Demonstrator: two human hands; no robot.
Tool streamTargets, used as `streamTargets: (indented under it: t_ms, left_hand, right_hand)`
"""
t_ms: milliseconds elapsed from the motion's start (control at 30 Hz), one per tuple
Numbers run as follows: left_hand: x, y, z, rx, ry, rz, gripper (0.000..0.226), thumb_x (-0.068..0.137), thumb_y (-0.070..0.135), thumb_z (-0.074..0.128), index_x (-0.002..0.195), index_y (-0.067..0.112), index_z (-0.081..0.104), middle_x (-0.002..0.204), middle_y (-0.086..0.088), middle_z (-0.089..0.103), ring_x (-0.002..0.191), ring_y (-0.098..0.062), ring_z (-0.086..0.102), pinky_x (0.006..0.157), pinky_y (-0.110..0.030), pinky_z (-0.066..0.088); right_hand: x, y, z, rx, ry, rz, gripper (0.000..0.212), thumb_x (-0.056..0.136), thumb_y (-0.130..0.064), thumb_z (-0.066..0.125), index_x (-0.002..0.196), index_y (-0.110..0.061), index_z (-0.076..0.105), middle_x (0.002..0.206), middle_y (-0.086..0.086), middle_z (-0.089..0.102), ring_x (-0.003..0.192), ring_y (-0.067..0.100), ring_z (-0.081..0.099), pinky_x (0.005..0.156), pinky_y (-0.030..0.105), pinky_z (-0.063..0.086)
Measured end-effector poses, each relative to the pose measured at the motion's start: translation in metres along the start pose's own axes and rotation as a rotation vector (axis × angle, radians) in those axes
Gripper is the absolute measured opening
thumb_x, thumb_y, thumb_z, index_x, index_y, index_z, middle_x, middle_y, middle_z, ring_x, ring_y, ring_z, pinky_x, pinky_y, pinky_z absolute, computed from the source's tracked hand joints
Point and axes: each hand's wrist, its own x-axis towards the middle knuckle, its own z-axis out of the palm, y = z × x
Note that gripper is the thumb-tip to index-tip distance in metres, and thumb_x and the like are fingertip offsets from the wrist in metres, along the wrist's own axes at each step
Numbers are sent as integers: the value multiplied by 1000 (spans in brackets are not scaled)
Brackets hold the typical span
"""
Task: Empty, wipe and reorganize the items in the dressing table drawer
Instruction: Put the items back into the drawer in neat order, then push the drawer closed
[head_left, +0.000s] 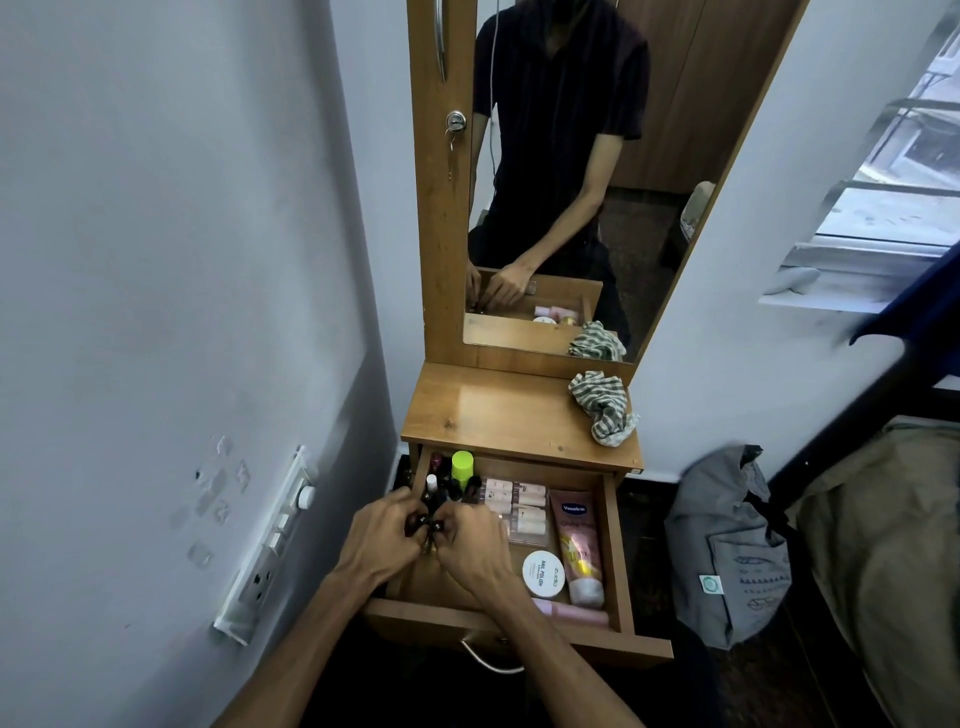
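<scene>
The wooden drawer of the dressing table stands pulled out. Both my hands reach into its left side: my left hand and my right hand pinch small dark nail polish bottles between their fingertips. More small bottles and a lime-green capped bottle stand at the back left. Pale pink bottles lie in rows in the middle. A pink Vaseline tube lies on the right, a round white nail polish remover tub beside it, a pink bottle at the front.
A crumpled green-and-white checked cloth lies on the tabletop at the right, below the mirror. A switchboard sits on the left wall. A grey bag stands on the floor to the right, beside a bed.
</scene>
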Motion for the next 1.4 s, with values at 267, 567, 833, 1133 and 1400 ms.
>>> streamTargets:
  t_ms: [267, 567, 833, 1133, 1400]
  left_hand:
    - [-3, -2, 4, -8, 25, 0, 18, 81, 31, 68, 97, 25, 71, 96, 12, 62, 81, -13, 65, 67, -26, 51]
    - [-19, 2, -2, -133, 114, -60, 34, 76, 31, 78, 108, 30, 68, 97, 16, 63, 84, -9, 62, 70, -23, 49]
    - [-47, -6, -9, -289, 145, -82, 25, 67, 20, 83, 82, 36, 69, 82, 18, 64, 73, -4, 63, 65, -24, 52]
    - [-83, -10, -12, -476, 63, -193, 25, 71, 7, 86, 78, 29, 75, 89, 16, 66, 83, -14, 62, 68, -17, 42]
    - [-109, 5, -14, -524, 148, -321, 27, 71, 4, 85, 88, 22, 74, 97, 3, 64, 85, -8, 59, 66, -4, 41]
  right_hand:
    - [-3, 0, 3, 5, 17, -18, 25, 89, -21, 64, 113, -26, 69, 98, -1, 75, 95, 24, 68, 72, 28, 45]
    - [-20, 14, -2, 83, 45, -1, 31, 86, -24, 66, 116, -31, 70, 98, -10, 75, 89, 8, 68, 79, 25, 57]
    - [-62, 50, -35, 150, 106, 99, 8, 80, -26, 70, 84, -27, 77, 74, -15, 73, 67, 1, 67, 63, 16, 50]
    - [-111, 96, -71, 135, 127, 353, 8, 77, -30, 72, 81, -30, 78, 81, -12, 75, 80, 9, 69, 73, 25, 53]
    - [-156, 121, -80, 70, 236, 306, 19, 77, -42, 80, 89, -27, 81, 87, -11, 73, 84, 7, 60, 68, 23, 42]
